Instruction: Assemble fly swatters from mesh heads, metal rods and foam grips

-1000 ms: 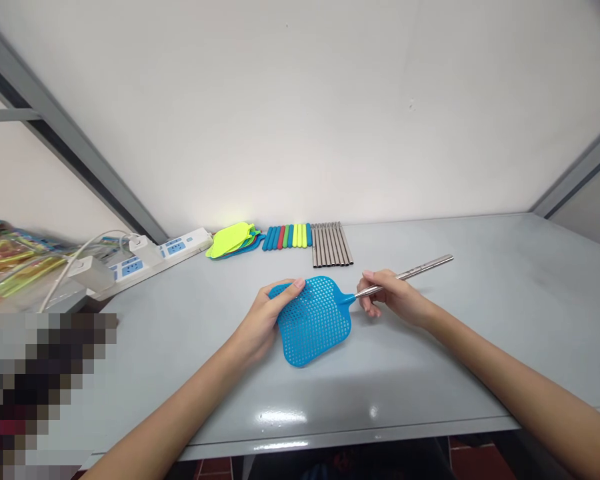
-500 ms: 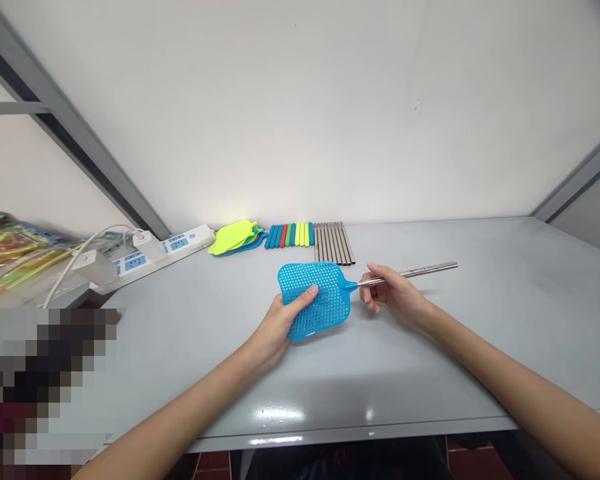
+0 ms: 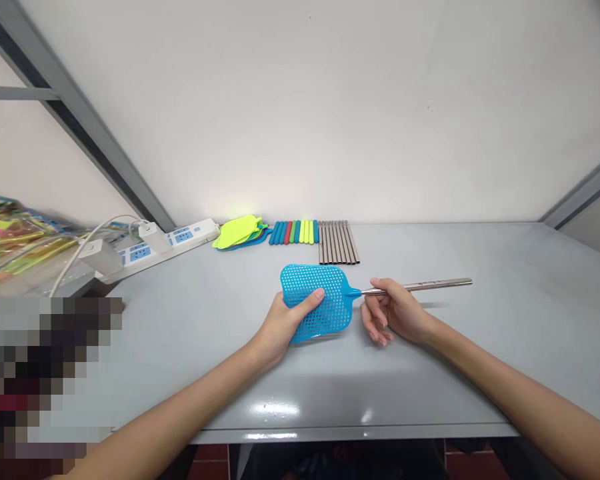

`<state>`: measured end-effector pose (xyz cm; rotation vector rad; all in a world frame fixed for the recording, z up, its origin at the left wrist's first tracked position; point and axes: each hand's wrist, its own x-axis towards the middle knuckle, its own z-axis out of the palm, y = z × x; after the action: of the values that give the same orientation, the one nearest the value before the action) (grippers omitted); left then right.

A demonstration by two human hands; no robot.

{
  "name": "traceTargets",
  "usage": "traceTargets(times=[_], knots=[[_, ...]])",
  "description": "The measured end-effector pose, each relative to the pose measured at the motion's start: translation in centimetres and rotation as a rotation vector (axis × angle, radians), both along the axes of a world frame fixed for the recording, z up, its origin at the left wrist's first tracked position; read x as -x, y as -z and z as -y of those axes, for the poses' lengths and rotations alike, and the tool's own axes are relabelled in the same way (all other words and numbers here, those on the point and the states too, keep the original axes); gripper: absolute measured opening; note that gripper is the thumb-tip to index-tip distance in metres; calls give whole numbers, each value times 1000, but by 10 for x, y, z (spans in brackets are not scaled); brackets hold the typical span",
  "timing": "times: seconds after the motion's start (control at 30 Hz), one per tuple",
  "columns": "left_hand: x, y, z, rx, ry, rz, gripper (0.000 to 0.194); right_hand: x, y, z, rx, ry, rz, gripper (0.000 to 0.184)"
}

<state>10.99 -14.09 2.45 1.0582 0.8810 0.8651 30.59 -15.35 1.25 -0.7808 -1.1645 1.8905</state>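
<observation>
A blue mesh fly swatter head (image 3: 337, 310) is gripped by my left hand (image 3: 283, 327), thumb across its top face and the other fingers hidden underneath. From its neck a shiny metal tube (image 3: 435, 285) runs out to the right, a little above the table. My right hand (image 3: 397, 310) pinches this tube near the neck between thumb and index finger, while its other fingers hang loosely curled below. Where the neck and the tube's narrow end meet, they appear joined; how deep one sits in the other cannot be seen.
Along the wall lie stacked yellow swatter heads (image 3: 237, 231) with blue and red ones beneath, a row of coloured handle grips (image 3: 293, 232), and several metal tubes (image 3: 339, 243). A white power strip (image 3: 195, 235) with plugged-in chargers and plastic-bagged goods (image 3: 25, 233) are on the left.
The view has shifted slightly. My right hand's lower fingers have dropped and loosened, while thumb and index stay at the tube. My left hand keeps its hold on the swatter head.
</observation>
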Motion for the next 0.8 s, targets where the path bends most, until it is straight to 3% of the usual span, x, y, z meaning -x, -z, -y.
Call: traceTargets(times=[0.27,0.8], knots=[[0,4,5,-260,-110,-145,27,1,-4,8,92,-72,-76,48],[-4,3,22,-358,-192,-196,14,4,0,10,268,-132,-180,51]])
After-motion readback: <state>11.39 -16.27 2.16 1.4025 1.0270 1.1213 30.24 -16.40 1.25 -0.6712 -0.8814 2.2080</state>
